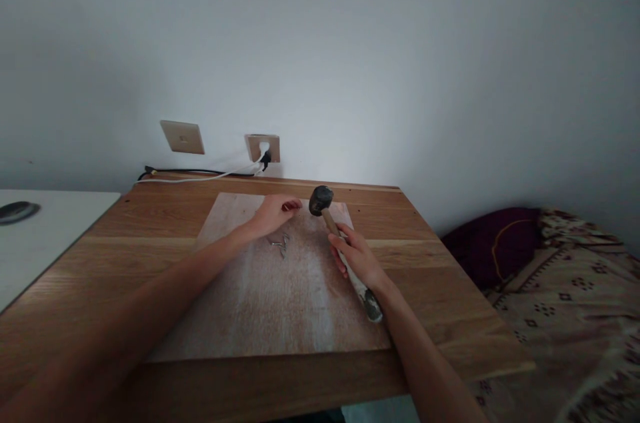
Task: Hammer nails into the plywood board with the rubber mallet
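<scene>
Right hand closed round a hammer, left hand curled over a board.
The hammer is at centre-right of the frame, its dark head up and its handle slanting to lower right; the left fingertips are drawn together near the board's far edge, but I cannot tell whether they hold anything. Nails lie just below that hand, mid-frame.

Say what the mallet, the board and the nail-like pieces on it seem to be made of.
Mallet head: dull black, likely rubber, though dark metal is possible.
Mallet handle: probably wood, tan near the head, whitish lower down.
Board: apparently wood, matte, with pale streaks and faint grain.
Nail-like pieces: likely metal, thin with a grey shine.
</scene>
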`<state>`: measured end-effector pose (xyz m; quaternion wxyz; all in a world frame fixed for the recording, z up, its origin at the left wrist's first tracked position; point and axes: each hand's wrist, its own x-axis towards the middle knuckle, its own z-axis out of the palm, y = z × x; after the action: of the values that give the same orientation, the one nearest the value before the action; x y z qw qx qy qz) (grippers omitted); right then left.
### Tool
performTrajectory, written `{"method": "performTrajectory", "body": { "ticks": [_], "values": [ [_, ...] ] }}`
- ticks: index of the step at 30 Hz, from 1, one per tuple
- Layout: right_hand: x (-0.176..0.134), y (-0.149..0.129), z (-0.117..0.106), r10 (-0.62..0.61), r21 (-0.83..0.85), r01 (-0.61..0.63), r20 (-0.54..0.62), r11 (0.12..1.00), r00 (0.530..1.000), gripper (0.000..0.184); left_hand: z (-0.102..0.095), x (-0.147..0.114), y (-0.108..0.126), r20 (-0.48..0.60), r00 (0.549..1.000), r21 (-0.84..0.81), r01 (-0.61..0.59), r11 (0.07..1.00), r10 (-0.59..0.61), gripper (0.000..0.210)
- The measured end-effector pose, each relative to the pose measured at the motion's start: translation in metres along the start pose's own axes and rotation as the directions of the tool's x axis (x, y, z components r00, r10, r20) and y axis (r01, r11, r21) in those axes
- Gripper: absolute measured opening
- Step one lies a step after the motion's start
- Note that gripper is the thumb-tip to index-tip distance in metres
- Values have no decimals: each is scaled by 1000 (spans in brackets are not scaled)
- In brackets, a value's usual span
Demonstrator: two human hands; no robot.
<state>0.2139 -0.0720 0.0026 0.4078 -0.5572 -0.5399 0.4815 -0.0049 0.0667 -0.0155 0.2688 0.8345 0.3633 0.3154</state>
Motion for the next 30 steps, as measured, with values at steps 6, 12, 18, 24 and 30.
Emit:
{"method": "performTrajectory", "body": {
  "ticks": [6,12,18,24,30],
  "values": [
    [-1,-1,-1,19,11,-19,-14,1000,1000,36,16,5,-7,19,997,103,-76,992,74,18],
    [-1,-5,2,-6,26,6,8,1000,1000,33,13,3,-3,-18,999,74,-41,996,42,16],
    [9,-24,8,-7,11,7,59,1000,998,33,15,3,-4,-35,998,-51,40,998,-42,33],
    [9,-17,18,-48,25,47,36,999,998,30,16,3,-10,-66,996,-70,55,996,-60,44],
    [5,-10,22,-37,-28,39,53,999,998,30,18,5,-13,-79,992,-79,91,993,-98,52]
  ]
}}
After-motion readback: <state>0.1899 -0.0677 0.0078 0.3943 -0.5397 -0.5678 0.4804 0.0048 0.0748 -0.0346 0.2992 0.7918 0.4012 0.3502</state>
